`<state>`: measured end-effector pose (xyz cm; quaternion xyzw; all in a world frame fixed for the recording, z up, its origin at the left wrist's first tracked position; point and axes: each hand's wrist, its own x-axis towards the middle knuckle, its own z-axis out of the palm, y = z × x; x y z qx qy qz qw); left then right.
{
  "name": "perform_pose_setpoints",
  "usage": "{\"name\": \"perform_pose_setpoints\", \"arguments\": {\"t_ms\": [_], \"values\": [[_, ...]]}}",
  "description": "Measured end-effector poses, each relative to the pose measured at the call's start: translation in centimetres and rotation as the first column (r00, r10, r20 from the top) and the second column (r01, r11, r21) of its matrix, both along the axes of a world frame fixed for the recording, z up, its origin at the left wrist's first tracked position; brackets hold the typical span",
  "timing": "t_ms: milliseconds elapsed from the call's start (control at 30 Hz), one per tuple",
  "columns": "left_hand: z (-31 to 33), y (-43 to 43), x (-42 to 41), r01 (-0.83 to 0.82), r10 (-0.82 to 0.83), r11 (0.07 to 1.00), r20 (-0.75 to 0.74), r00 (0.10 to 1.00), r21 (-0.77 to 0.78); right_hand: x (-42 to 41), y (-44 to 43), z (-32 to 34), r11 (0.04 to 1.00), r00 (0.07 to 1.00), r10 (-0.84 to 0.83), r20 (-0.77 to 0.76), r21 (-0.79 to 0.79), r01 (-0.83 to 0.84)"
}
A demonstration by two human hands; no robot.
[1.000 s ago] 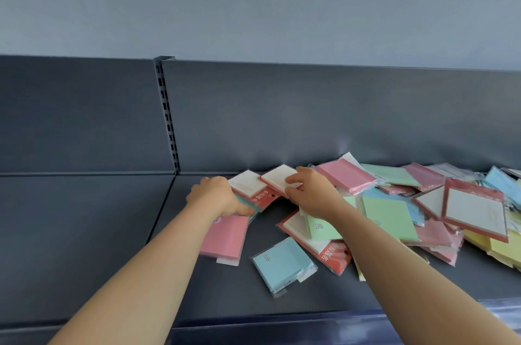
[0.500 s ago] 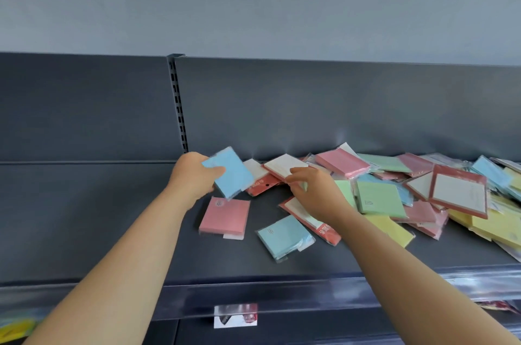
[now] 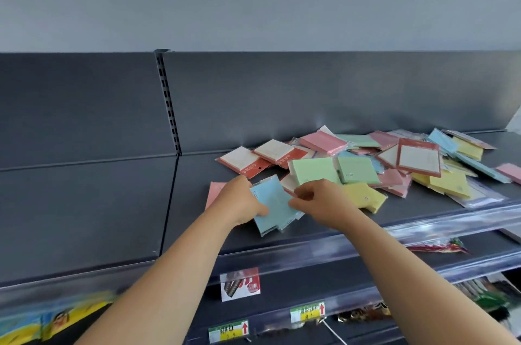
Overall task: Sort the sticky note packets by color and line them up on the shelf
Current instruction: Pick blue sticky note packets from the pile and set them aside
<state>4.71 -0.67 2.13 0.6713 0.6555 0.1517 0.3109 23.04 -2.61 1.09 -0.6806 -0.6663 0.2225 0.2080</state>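
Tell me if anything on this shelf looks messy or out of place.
Yes. The sticky note packets lie in a jumbled heap on the shelf, pink, green, yellow, blue and white mixed, overlapping at odd angles, none lined up. The left hand and right hand hold the blue packets together at the front.

Two bare forearms [image 3: 174, 268]; bare left hand [image 3: 242, 201]; bare right hand [image 3: 321, 203]; slender wrists

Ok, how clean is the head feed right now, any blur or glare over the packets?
Head view: the held blue packets and the pile are sharp enough to tell colours. Head view: the front rail and price tags below are motion-smeared, print unreadable. Head view: a small glare spot sits on the back panel above the pile; wide-angle bend tilts straight edges.
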Motion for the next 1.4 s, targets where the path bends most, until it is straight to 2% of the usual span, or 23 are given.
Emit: {"name": "perform_pose_setpoints", "arguments": {"t_ms": [100,233,367,600,700,833,933,1000,1067,1267,1400], "values": [[0.0,-0.3,0.5,0.011,-0.011,1.0,-0.03,0.999,0.007,-0.4,-0.5,-0.4,1.0,0.999,-0.01,-0.034,-0.014,0.009],[-0.2,-0.8,0.9,-0.012,0.012,1.0,0.012,1.0,-0.016,-0.5,-0.9,-0.4,0.998,0.996,-0.032,-0.086,-0.054,0.027],[-0.8,-1.5,0.9,-0.054,0.058,0.998,0.158,0.986,-0.031,-0.3,-0.9,-0.5,0.995,0.993,-0.031,-0.112,-0.098,0.02],[-1.7,-2.5,1.0,-0.149,0.136,0.989,0.364,0.921,0.009,-0.1,-0.3,0.0,0.993,0.96,0.028,-0.279,-0.105,-0.059],[-1.9,-3.1,0.4,-0.243,0.193,0.969,0.476,0.858,0.046,-0.6,0.0,0.6,0.993,0.919,0.044,-0.392,-0.079,-0.082],[-1.7,-3.2,-1.5,-0.431,0.306,0.902,0.659,0.687,0.031,-2.6,0.8,1.2,0.992,0.822,0.105,-0.559,0.005,-0.123],[-1.5,-3.8,-3.6,-0.445,0.324,0.895,0.727,0.606,-0.028,-5.4,1.3,1.1,0.986,0.719,0.105,-0.688,-0.021,-0.164],[-1.5,-4.7,-5.3,-0.444,0.339,0.894,0.734,0.588,-0.058,-7.7,1.4,0.8,0.979,0.673,0.099,-0.733,-0.048,-0.197],[-1.4,-5.8,-7.5,-0.487,0.36,0.872,0.729,0.582,-0.041,-10.5,1.3,0.6,0.971,0.661,0.127,-0.74,-0.044,-0.235],[0.3,-8.5,-14.8,-0.601,0.371,0.798,0.74,0.561,0.055,-19.1,1.0,1.0,0.956,0.752,0.267,-0.602,0.066,-0.287],[0.8,-10.6,-21.7,-0.672,0.418,0.735,0.72,0.554,0.09,-26.6,-0.1,1.4,0.929,0.757,0.353,-0.549,0.107,-0.355]]}}
